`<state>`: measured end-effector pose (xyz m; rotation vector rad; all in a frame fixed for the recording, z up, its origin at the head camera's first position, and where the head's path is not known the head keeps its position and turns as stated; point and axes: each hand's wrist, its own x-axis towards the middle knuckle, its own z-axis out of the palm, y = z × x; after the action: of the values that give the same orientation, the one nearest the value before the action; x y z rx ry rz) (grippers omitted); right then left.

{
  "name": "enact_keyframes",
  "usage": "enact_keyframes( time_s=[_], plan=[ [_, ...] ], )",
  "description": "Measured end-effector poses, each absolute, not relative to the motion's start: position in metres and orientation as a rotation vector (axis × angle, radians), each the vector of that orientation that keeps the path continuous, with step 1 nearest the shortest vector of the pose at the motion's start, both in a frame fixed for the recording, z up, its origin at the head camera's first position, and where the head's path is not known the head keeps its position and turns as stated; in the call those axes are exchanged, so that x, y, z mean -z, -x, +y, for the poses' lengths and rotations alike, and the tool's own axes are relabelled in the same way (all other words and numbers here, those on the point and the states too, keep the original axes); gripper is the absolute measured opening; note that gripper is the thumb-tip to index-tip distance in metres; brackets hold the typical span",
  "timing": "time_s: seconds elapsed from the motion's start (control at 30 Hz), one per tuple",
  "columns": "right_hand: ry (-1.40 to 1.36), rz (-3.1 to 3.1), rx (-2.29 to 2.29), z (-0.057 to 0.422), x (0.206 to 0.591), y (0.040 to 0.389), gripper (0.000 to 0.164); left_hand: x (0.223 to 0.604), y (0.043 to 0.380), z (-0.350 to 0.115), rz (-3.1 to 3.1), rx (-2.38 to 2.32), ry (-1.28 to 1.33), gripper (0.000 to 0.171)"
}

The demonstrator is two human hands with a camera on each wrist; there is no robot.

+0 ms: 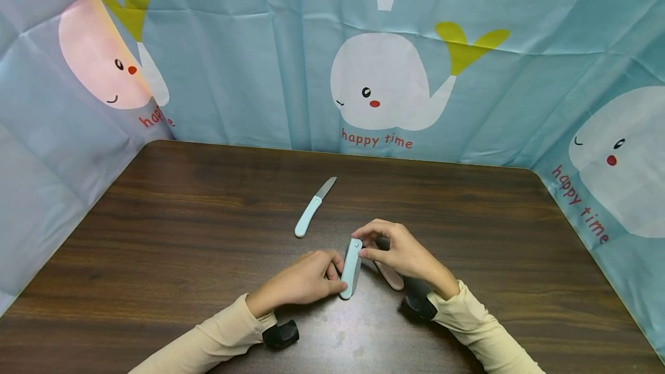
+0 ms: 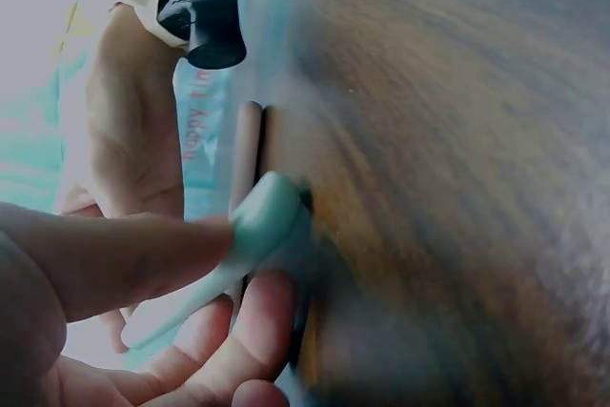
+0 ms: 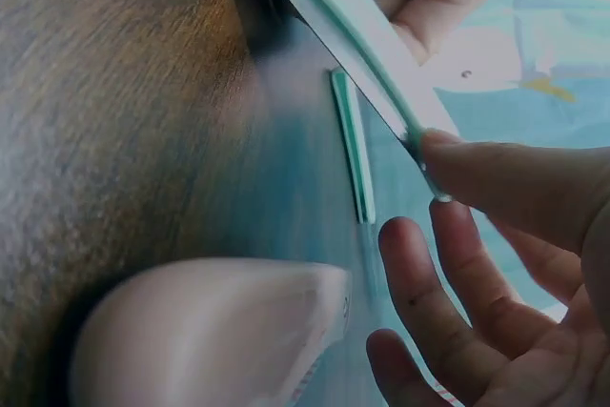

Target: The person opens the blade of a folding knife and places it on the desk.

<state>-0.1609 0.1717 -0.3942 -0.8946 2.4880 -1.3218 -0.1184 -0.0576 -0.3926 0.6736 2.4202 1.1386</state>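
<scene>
Between both hands is a light blue folding knife (image 1: 349, 273), its blade mostly folded along the handle, with part of the metal showing on the right side. My left hand (image 1: 306, 279) pinches the knife's near end between thumb and curled fingers, as the left wrist view shows on the handle (image 2: 267, 212). At the far, pivot end, my right hand (image 1: 397, 250) holds it with thumb and fingertip. Partly hidden under the right hand lies a knife with a pinkish handle (image 1: 388, 276), which looms large in the right wrist view.
A second light blue folding knife (image 1: 307, 218) lies unfolded on the dark wooden table (image 1: 182, 235), beyond the hands, blade pointing away. Behind the table hangs a blue curtain (image 1: 234, 74) with whale prints. Each wrist carries a black camera (image 1: 280, 335).
</scene>
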Motion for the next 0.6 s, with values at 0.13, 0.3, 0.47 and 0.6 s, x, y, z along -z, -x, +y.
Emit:
enact_keyframes(
  time_s=[0.13, 0.3, 0.47, 0.6],
  plan=[
    [0.851, 2.481, 1.343, 0.1711, 0.3935, 0.16, 0.03, 0.3924, 0.1214, -0.0596, 2.359, -1.198, -0.668, 0.017],
    [0.825, 2.493, 1.374, 0.1698, 0.3933, 0.1601, 0.029, 0.3917, 0.1247, -0.0617, 2.335, -1.236, -0.662, 0.016],
    [0.8, 2.506, 1.443, 0.1679, 0.3921, 0.16, 0.028, 0.3905, 0.1271, -0.0625, 2.345, -1.273, -0.653, 0.018],
    [0.778, 2.517, 1.474, 0.1675, 0.3912, 0.1589, 0.029, 0.3894, 0.1274, -0.0623, 2.335, -1.312, -0.653, 0.018]
  ],
)
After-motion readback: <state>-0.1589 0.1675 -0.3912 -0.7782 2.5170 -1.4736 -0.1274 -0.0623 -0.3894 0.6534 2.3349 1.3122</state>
